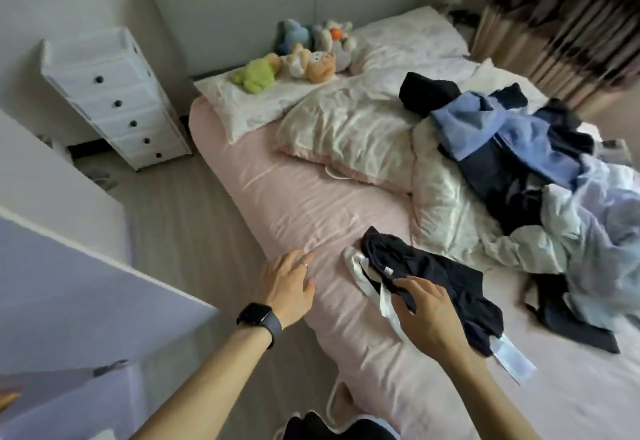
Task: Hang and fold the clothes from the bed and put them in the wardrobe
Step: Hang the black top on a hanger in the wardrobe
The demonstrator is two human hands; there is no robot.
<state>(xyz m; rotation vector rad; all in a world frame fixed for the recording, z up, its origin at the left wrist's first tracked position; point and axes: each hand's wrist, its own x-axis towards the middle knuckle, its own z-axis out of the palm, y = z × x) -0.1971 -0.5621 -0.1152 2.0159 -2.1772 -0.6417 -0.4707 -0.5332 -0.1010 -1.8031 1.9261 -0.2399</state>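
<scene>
Bed (311, 204): L fingers (300, 264) flat; R fingers (417, 284) on garment (446, 275).

A single head-worn wide-angle camera looks forward and down from beside the bed (284, 197), close over its near edge, toward the headboard (242, 17).
</scene>
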